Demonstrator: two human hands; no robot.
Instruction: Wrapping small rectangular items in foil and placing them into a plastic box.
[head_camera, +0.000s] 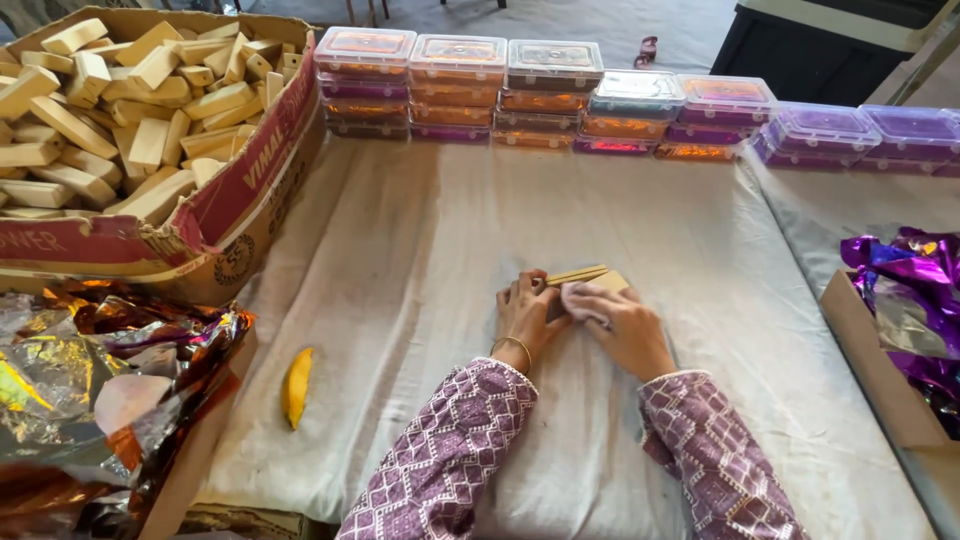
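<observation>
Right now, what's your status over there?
Both hands, left hand and right hand, pressing a small wooden block on the cloth-covered table. Pale rag under right fingers. Nothing blocking.

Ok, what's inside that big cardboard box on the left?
The cardboard box holds a loose heap of pale wooden blocks, piled to the rim. Anything beneath the top layers is covered.

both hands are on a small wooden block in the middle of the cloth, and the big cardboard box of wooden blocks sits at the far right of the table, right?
Not quite. In the head view the cardboard box of wooden blocks sits at the far left, not the right. The rest holds: left hand and right hand are on the small wooden block mid-cloth.
</observation>
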